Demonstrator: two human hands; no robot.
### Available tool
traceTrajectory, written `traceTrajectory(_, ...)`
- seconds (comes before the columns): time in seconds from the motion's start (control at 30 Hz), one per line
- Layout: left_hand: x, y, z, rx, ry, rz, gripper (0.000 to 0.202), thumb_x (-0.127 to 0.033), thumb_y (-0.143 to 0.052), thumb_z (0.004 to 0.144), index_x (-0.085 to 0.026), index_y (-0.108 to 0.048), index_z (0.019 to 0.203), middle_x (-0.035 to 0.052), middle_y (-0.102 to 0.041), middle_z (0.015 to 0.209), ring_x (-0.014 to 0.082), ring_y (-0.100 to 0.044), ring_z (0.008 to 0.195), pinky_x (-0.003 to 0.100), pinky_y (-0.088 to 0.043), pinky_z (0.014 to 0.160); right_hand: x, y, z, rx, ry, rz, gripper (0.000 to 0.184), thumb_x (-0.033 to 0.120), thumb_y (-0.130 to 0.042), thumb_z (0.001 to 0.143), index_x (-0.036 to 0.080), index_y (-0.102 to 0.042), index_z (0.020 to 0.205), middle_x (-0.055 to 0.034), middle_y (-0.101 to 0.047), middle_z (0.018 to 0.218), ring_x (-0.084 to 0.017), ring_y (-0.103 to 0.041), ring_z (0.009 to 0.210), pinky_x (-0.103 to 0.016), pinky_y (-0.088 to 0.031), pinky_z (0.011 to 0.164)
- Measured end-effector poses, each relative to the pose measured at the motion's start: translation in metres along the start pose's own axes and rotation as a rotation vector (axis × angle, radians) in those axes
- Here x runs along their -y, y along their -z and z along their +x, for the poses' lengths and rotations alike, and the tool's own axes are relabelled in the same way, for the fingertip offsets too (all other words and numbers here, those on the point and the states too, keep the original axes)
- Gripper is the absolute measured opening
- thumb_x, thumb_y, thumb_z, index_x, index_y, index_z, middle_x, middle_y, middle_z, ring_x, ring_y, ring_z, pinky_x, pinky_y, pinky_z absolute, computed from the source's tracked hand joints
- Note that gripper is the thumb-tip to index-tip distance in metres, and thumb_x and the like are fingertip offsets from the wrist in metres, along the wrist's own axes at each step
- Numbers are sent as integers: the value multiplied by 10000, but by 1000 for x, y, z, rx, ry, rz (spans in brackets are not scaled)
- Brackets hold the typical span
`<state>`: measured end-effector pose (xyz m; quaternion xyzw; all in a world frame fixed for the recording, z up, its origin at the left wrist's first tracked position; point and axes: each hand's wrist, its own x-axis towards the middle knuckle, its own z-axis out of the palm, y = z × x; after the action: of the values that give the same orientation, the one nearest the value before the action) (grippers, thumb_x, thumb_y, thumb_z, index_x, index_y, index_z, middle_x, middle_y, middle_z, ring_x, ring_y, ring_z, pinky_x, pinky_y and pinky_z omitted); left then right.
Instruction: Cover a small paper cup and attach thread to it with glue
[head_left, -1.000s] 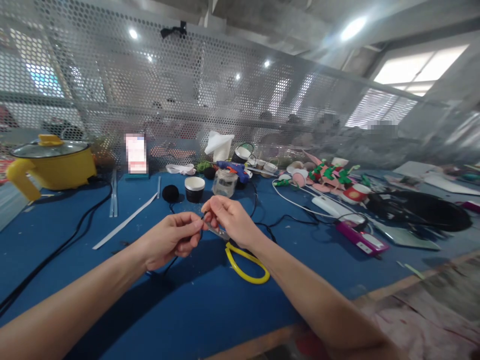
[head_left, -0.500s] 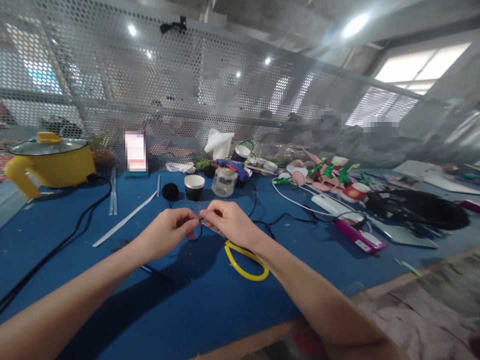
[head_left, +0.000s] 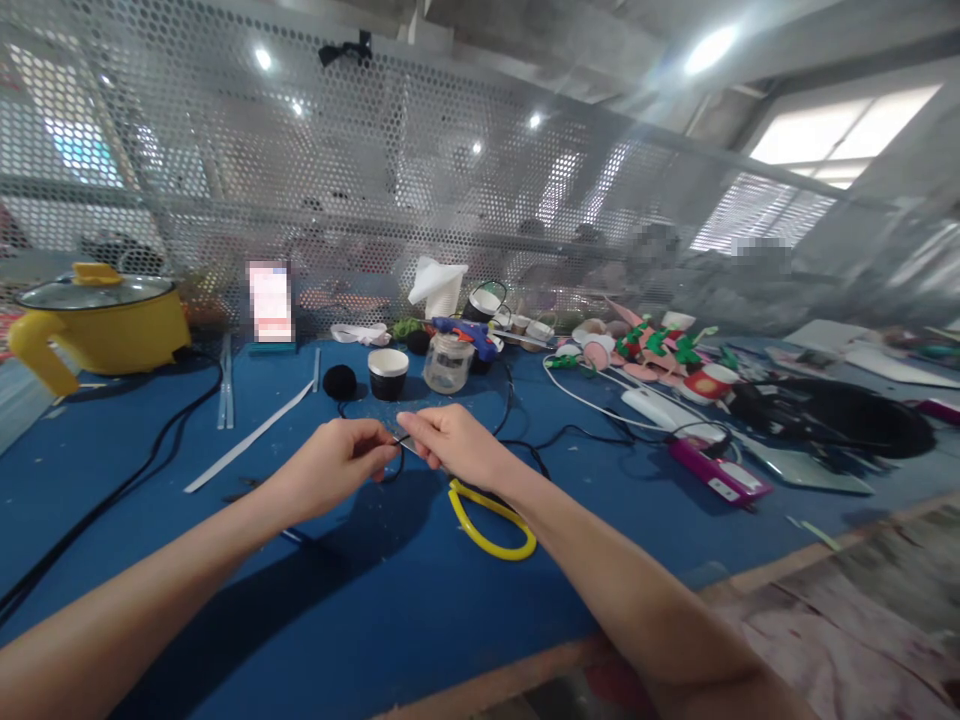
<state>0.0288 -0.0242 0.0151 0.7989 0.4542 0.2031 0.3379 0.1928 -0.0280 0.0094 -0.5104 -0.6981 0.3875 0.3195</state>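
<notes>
My left hand [head_left: 346,460] is closed in a pinch on a thin black cord [head_left: 402,466], which hangs in a small loop between my hands. My right hand [head_left: 459,442] is closed around scissors, its thumb lying over the metal blade near my left fingertips. One yellow scissors handle [head_left: 495,548] shows below the right wrist; the other is hidden. Just beyond my hands sit a black ball [head_left: 340,382], seemingly wound yarn, and a black-and-white paper cup [head_left: 388,374]. A clear jar [head_left: 448,364] stands right of the cup, a blue glue gun [head_left: 466,330] resting at its top.
A yellow electric pot [head_left: 112,325] stands far left, its black cable crossing the blue table [head_left: 337,620]. White strips [head_left: 251,437] lie left of my hands. A lit phone [head_left: 271,302] leans at the back. To the right are a purple device [head_left: 718,470], cables and pink-green craft pieces [head_left: 652,345].
My right thumb has straightened and shifted slightly left along the blade, and more of the metal shows between my hands. The left hand keeps its pinch almost in place.
</notes>
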Motion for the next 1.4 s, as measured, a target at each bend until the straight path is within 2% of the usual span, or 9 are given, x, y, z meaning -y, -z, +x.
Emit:
traceTrajectory(0.13,0,2,0,-3,9,64,255,-357,-414,742,-161,-513,613,-34,-477,511,88,-366,452,209,-269,443,3,-1,0,-10,10,5,315,320,-433,812,150,-465,549,30,-476,466,-48,-386,398,-190,-305,438)
traceTrajectory(0.23,-1,3,0,7,21,89,280,-361,-381,758,-158,-534,641,-29,-487,523,89,-360,447,210,-262,435,2,0,-2,-29,62,-27,241,287,-484,782,148,-481,585,25,-507,525,-53,-391,439,-197,-305,461)
traceTrajectory(0.33,-1,5,0,-14,12,93,274,-356,-383,757,-156,-534,645,-28,-490,518,90,-369,451,211,-271,444,0,2,-1,-21,118,35,176,310,-521,756,149,-510,685,7,-546,626,-68,-439,518,-204,-339,500)
traceTrajectory(0.47,2,10,2,-62,8,56,268,-359,-393,755,-152,-539,666,-29,-494,516,90,-389,457,206,-291,452,-7,7,4,-12,62,211,253,403,-530,740,153,-490,749,18,-523,626,-55,-429,481,-191,-341,446)
traceTrajectory(0.6,4,15,5,-124,21,37,270,-361,-414,747,-144,-555,669,-29,-482,518,87,-383,461,206,-285,451,-11,7,9,-47,-4,306,211,268,-643,660,149,-470,678,47,-509,523,-47,-467,443,-181,-392,448)
traceTrajectory(0.77,4,15,5,-123,49,-32,284,-353,-417,748,-124,-587,747,-32,-468,520,76,-346,441,199,-259,421,-8,2,8,-42,-27,411,210,292,-618,684,140,-476,661,12,-573,543,-92,-565,464,-213,-460,439)
traceTrajectory(0.93,4,15,5,-140,51,-53,269,-343,-425,741,-127,-583,716,-33,-474,515,76,-358,443,197,-253,417,0,-2,4,-22,-2,271,205,283,-517,768,148,-452,628,47,-510,470,-51,-482,377,-169,-381,362)
traceTrajectory(1.17,7,11,14,-139,85,-182,237,-338,-452,714,-129,-552,669,-56,-445,465,59,-314,397,191,-220,391,5,-7,0,-32,-63,246,89,142,-519,737,131,-488,655,29,-534,527,-52,-495,459,-195,-412,486)
traceTrajectory(1.4,14,0,8,-149,73,-301,241,-341,-464,707,-118,-549,675,-51,-453,478,51,-330,409,180,-227,396,-10,-15,-3,-38,-51,333,49,115,-548,678,131,-509,704,29,-536,556,-72,-522,509,-215,-422,524)
